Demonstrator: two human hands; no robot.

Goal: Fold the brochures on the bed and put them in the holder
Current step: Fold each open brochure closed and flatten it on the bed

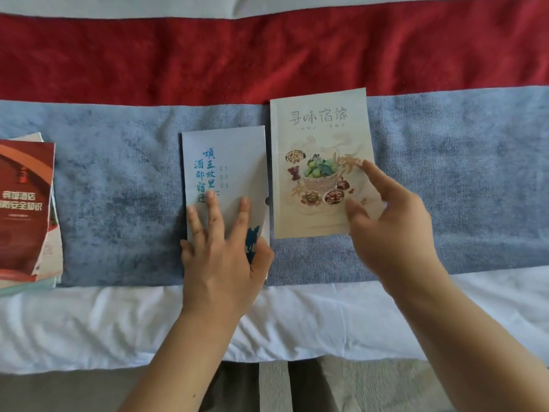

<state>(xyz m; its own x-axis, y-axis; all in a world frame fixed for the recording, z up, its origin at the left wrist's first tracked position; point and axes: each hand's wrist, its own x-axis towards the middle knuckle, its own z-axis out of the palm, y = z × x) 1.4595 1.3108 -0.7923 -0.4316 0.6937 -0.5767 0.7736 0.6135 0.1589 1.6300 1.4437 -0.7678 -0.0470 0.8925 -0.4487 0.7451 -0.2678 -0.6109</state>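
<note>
Where the blue runner (118, 188) crosses the bed (89, 322), a beige brochure (320, 138) lies flat and closed, its cover showing a basket of fruit under a line of characters. Its lower right corner is hidden beneath the right hand (395, 230), which comes in from the near side. The forefinger (371, 173) and thumb (355, 208) are straight and well apart over the cover. The hand is blurred, so I cannot tell whether they touch the paper, and the other fingers are out of sight.

Just left of the brochure, almost edge to edge with it and a little nearer the person, lies the pale blue holder (225, 153), with blue characters on its face and a half-round notch in its right edge. The left hand (222, 263) lies flat on its lower half, fingers straight and spread, thumb along the right edge.

Well apart at the far left, a stack (26, 209) of brochures with a red one on top rests on the runner. A red band (267, 55) lies beyond the runner, with white sheet on the near side.
</note>
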